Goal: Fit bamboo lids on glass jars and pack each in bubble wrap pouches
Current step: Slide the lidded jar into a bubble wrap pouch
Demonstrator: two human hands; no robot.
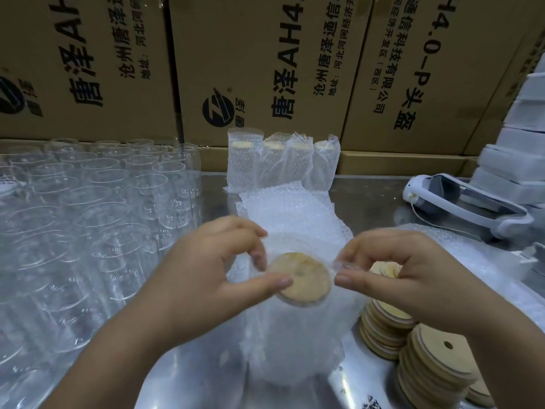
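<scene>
Head: L hand (pixel 200 273) + R hand (pixel 413 273) each pinch pouch (pixel 295 335) rim beside lid (pixel 300 280).

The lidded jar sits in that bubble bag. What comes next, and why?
Probably tug the pouch mouth up past the bamboo lid: left hand and right hand pinch its edges about level with the lid, while the packed jars at the back have wrap rising above theirs.

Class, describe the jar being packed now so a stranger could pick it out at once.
On the steel table, look between the bare glass jars on the left and the bamboo lid stacks on the right. The lidded jar there stands in a bubble wrap pouch. Unlike the four wrapped jars at the back, its pouch mouth is pinched by the left hand and right hand.
</scene>
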